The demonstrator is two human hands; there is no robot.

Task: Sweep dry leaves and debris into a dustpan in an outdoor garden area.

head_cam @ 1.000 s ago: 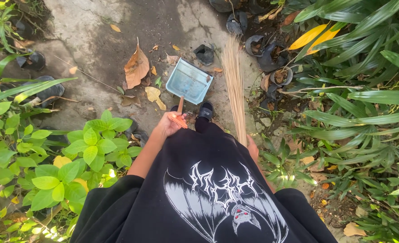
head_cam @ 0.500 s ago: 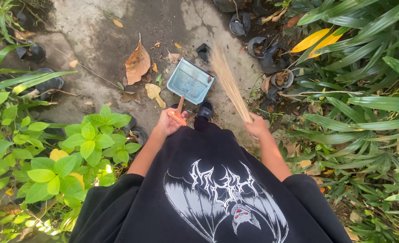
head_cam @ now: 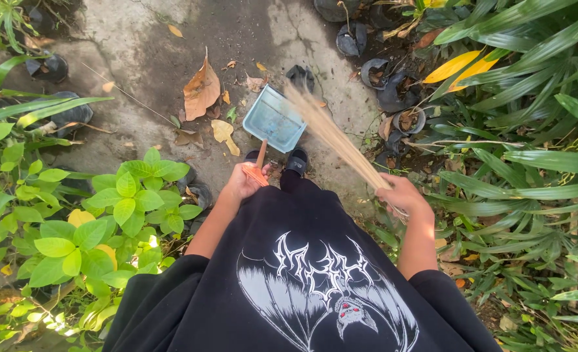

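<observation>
My left hand (head_cam: pixel 242 182) grips the orange handle (head_cam: pixel 259 164) of a pale blue dustpan (head_cam: pixel 274 119), which rests on the concrete ground in front of my feet. My right hand (head_cam: pixel 401 193) holds a bundle of thin broom sticks (head_cam: pixel 331 134); the bristles slant up and left, their blurred tips over the dustpan's far right corner. A large dry brown leaf (head_cam: pixel 201 91) and smaller yellow leaves (head_cam: pixel 223 132) lie on the ground left of the dustpan. One black sandal (head_cam: pixel 296 160) shows just below the pan.
Leafy green shrubs (head_cam: pixel 74 221) crowd the left side. Long-bladed plants (head_cam: pixel 523 150) fill the right. Black plastic nursery bags (head_cam: pixel 393 91) with soil and dead leaves stand at the upper right, and more (head_cam: pixel 47 65) at the upper left. Cracked concrete path (head_cam: pixel 139 45) runs ahead.
My right hand has come into view and swung the broom bundle leftward, from standing nearly upright beside the dustpan to slanting over it. The dustpan and left hand have stayed in place.
</observation>
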